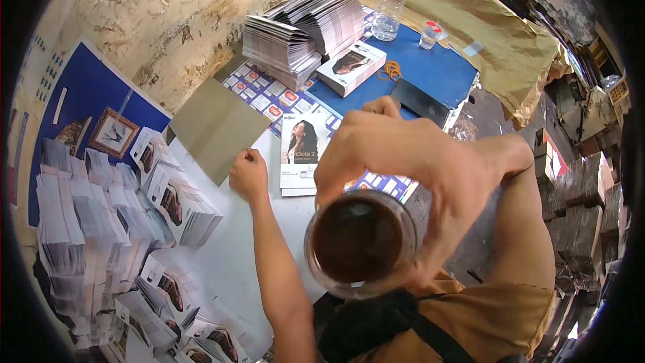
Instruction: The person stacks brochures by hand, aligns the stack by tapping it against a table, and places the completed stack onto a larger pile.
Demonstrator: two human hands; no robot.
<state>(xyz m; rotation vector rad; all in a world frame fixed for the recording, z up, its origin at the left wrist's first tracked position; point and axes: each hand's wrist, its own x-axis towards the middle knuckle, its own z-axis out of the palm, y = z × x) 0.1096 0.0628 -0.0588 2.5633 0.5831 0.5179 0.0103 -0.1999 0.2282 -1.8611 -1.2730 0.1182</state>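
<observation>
Close up, my right hand (410, 161) grips a clear drinking glass (411, 232) by its side, with dark brown drink (356, 238) inside. The glass is raised over the near part of the table, and its lower part is hidden. My left hand (248, 176) rests on the white tabletop (235, 255) with its fingers curled into a fist. Nothing shows in that fist. Just right of it lies a white printed booklet or leaflet stack (295, 144) with a picture of a person, partly covered by my right hand. A grey-brown cardboard sheet (218, 128) lies beyond the left hand.
Stacks of folded leaflets (87, 228) crowd the left side; more leaflet bundles (285, 47) stand at the back. Near them are a white box (353, 66), rubber bands (390, 70), a dark phone (420, 102), a plastic bottle (390, 0) and a small cup (430, 35). Brown paper (463, 13) covers the far right.
</observation>
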